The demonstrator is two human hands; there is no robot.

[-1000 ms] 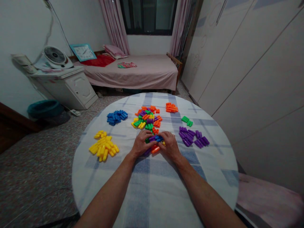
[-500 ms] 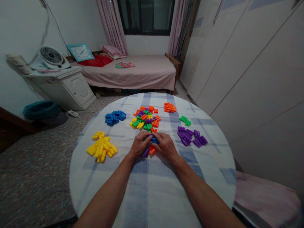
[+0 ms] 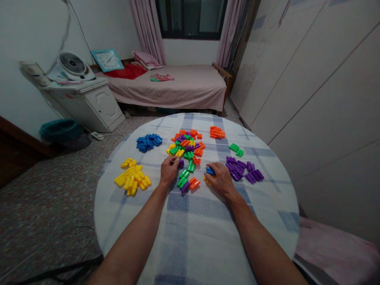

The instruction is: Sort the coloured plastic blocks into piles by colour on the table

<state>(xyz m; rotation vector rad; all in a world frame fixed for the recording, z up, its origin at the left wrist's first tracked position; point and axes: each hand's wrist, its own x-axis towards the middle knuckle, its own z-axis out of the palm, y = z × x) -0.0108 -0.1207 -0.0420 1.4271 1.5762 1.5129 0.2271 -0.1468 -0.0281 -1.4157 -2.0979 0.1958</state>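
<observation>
My left hand (image 3: 168, 170) is curled on a purple peg (image 3: 181, 162) at the near edge of the mixed pile of coloured pegs (image 3: 186, 145). My right hand (image 3: 219, 179) is closed on a blue peg (image 3: 209, 171), with a yellow peg under its fingers. Between the two hands lie loose green, purple and orange pegs (image 3: 187, 181). All this sits on a round table with a blue-checked cloth (image 3: 192, 221).
Sorted heaps lie around: yellow pegs (image 3: 132, 179) at the left, blue pegs (image 3: 149, 142) behind them, orange pegs (image 3: 217, 132) at the back, a few green pegs (image 3: 236, 149), purple pegs (image 3: 243, 170) at the right. Beyond stand a bed (image 3: 178, 85), a cabinet with a fan (image 3: 73, 65), and wardrobes at the right.
My hands were together over a small cluster of pegs; they have now drawn apart, the left with a purple peg, the right with a blue one, leaving loose pegs uncovered between them.
</observation>
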